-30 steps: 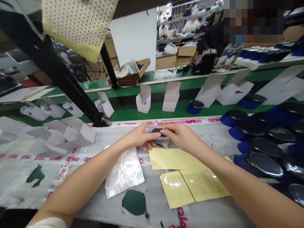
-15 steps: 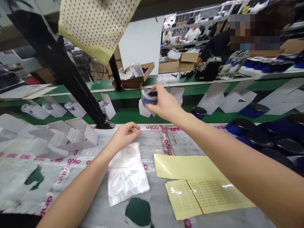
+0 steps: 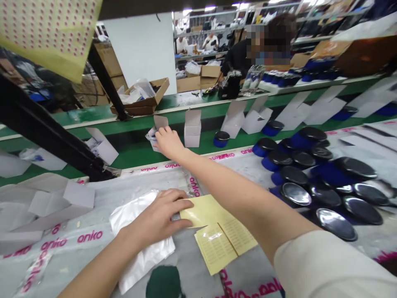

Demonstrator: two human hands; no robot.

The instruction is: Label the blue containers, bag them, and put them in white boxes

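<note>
My right hand reaches to a small white box on the green strip behind the table, its fingers bent over the box's mouth. A clear-bagged blue item shows at that mouth beside the fingertips, partly hidden by the hand. My left hand is low over a stack of clear plastic bags, thumb and fingers apart. Its fingertips lie at the left edge of a plain yellow sheet. Printed yellow label sheets lie just in front of that.
Several blue pots with black lids crowd the right side. Open white boxes stand along the green strip. More open boxes lie at left, near a black slanted post. A person sits across.
My right hand has carried the bagged blue item left and down to the white box. My left hand has moved toward the yellow sheet and spread its fingers. The view has turned right.
</note>
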